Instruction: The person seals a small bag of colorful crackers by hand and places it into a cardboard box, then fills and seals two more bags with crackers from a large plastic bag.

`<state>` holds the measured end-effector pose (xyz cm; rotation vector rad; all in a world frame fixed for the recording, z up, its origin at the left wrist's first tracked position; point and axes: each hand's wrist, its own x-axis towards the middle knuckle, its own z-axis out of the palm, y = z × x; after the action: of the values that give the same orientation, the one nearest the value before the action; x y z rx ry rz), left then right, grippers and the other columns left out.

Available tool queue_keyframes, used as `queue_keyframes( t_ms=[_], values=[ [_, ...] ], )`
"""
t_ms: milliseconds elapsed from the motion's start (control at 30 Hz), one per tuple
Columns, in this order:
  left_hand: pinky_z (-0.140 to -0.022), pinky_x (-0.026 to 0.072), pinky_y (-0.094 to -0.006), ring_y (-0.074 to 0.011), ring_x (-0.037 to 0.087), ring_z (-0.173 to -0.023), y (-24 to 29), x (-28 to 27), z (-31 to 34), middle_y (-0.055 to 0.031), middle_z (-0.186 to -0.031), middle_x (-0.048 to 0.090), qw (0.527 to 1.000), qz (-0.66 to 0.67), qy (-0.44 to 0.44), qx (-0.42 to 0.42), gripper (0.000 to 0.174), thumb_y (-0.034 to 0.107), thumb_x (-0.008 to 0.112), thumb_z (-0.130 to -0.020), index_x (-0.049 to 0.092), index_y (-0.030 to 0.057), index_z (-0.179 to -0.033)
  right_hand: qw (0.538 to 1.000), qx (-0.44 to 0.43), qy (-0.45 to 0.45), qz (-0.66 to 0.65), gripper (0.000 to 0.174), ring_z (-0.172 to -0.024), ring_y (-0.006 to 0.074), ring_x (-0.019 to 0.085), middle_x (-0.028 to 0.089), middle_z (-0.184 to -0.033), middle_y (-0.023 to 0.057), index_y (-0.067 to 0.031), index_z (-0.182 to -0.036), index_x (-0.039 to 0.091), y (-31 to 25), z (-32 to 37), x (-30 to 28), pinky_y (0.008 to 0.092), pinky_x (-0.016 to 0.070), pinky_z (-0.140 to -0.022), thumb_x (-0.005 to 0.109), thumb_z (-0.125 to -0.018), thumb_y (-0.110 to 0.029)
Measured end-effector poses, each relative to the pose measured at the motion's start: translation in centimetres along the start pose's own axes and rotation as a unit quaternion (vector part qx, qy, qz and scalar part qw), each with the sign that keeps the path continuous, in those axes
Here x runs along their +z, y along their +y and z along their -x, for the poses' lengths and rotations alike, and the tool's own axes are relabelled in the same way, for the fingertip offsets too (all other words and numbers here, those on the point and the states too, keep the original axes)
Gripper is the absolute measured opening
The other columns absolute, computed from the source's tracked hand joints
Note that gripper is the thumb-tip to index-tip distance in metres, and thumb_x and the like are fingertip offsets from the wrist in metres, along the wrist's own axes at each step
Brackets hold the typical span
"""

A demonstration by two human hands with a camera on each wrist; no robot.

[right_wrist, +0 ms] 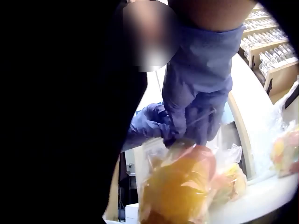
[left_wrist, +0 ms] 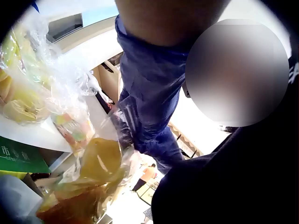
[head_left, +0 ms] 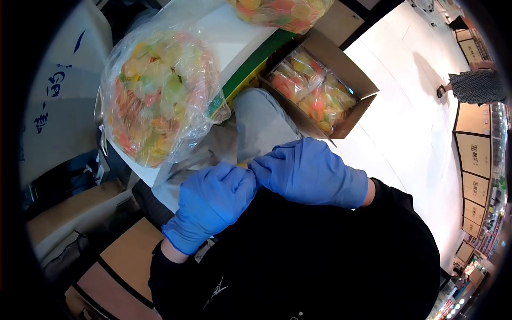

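Both hands wear blue gloves and meet in front of the body in the head view. My left hand [head_left: 213, 197] and right hand [head_left: 306, 173] pinch the gathered top of a small clear plastic bag [right_wrist: 182, 186], fingertips close together. Yellow, orange and pink translucent pieces fill this bag, which hangs below the fingers in the right wrist view. From the left wrist, the bag [left_wrist: 100, 161] shows mostly yellow and amber. The hands cover most of it in the head view. A large clear bag [head_left: 160, 96] of round multicoloured pieces lies just beyond the left hand.
An open cardboard box [head_left: 354, 114] beyond the right hand contains several small filled bags [head_left: 320, 88]. Another large bag [head_left: 282, 10] sits at the far end of the white counter [head_left: 224, 37]. Metal utensil handles [head_left: 100, 114] stick out beside the nearer large bag.
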<state>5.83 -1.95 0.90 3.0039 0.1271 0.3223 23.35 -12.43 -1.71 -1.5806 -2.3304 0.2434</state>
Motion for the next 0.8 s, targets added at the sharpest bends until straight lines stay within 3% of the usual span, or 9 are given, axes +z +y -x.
queue_keyframes(
  t_ms=[133,233,367,467,567,667,767,800],
  values=[
    [-0.05,0.0439,-0.0293,-0.0166,0.053,-0.063,0.1,-0.6,0.2,0.0005,-0.068,0.052,0.999,0.016,-0.05,0.005,0.015,0.015,0.064,-0.068,0.061,0.0125,-0.082,0.991,-0.028,0.041,-0.125,0.02,-0.061,0.0219,0.062,0.059,-0.067,0.0061,-0.0088,-0.093,0.062,1.5,0.5,-0.4,0.0312,0.0488,-0.052,0.057,-0.077,-0.02],
    [-0.05,0.0456,-0.0307,-0.0186,0.056,-0.063,-0.1,-1.1,0.3,-0.0003,-0.068,0.055,0.997,0.049,-0.067,-0.01,0.018,0.015,0.068,-0.068,0.063,0.0126,-0.084,0.993,-0.034,0.028,-0.106,0.024,-0.063,0.0206,0.063,0.06,-0.07,0.0051,-0.0106,-0.1,0.062,2.5,1.4,-1.1,0.0307,0.0495,-0.053,0.056,-0.079,-0.02],
    [-0.048,0.0415,-0.0262,-0.0112,0.053,-0.064,-1.3,-0.9,1.0,0.0051,-0.066,0.051,0.999,0.024,-0.038,-0.011,0.013,0.018,0.065,-0.071,0.062,0.0153,-0.083,0.994,0.003,0.043,-0.099,0.023,-0.063,0.0192,0.063,0.06,-0.069,0.0042,-0.0103,-0.099,0.062,4.0,3.0,-2.3,0.0296,0.0488,-0.052,0.057,-0.078,-0.018],
    [-0.046,0.0412,-0.0268,-0.0124,0.054,-0.062,-1.7,-1.0,1.0,0.0049,-0.065,0.052,0.998,0.058,-0.033,-0.01,0.016,0.018,0.069,-0.071,0.064,0.0153,-0.086,0.994,0.021,0.058,-0.095,0.022,-0.059,0.0193,0.061,0.058,-0.066,0.0037,-0.0099,-0.097,0.061,4.7,4.1,-2.2,0.0291,0.0465,-0.049,0.058,-0.076,-0.016],
    [-0.048,0.0439,-0.0301,-0.018,0.055,-0.062,-2.3,-1.4,1.7,0.0004,-0.066,0.055,0.994,0.063,-0.084,-0.019,0.024,0.02,0.072,-0.069,0.065,0.0124,-0.091,0.994,0.023,0.058,-0.086,0.022,-0.055,0.0197,0.058,0.056,-0.064,0.0033,-0.0101,-0.096,0.062,5.4,5.1,-1.4,0.0301,0.0439,-0.046,0.06,-0.075,-0.016],
    [-0.049,0.0438,-0.0301,-0.0178,0.054,-0.062,-2.4,-0.8,2.0,0.001,-0.066,0.054,0.998,0.039,-0.039,-0.01,0.025,0.02,0.074,-0.068,0.065,0.0133,-0.091,0.984,0.029,0.107,-0.137,0.021,-0.051,0.0199,0.055,0.054,-0.062,0.0028,-0.0106,-0.094,0.063,5.8,5.1,-0.6,0.0309,0.0419,-0.045,0.062,-0.074,-0.016],
    [-0.04,0.0379,-0.0261,-0.0137,0.05,-0.052,-2.7,-0.6,1.6,0.0027,-0.062,0.053,0.997,0.077,-0.016,-0.021,0.019,0.017,0.071,-0.071,0.066,0.0144,-0.09,0.987,0.04,0.097,-0.118,0.02,-0.051,0.0201,0.055,0.053,-0.062,0.0023,-0.0103,-0.094,0.063,6.1,5.6,-0.5,0.0312,0.0413,-0.045,0.062,-0.075,-0.016],
    [-0.04,0.0376,-0.0259,-0.0136,0.05,-0.052,-2.6,-0.6,1.4,0.0026,-0.061,0.053,0.997,0.078,-0.012,-0.019,0.019,0.016,0.07,-0.071,0.066,0.0143,-0.09,0.987,0.046,0.05,-0.146,0.021,-0.058,0.0206,0.059,0.057,-0.067,0.003,-0.0097,-0.097,0.063,6.3,5.6,-1.3,0.0308,0.045,-0.047,0.062,-0.076,-0.016]
  ],
)
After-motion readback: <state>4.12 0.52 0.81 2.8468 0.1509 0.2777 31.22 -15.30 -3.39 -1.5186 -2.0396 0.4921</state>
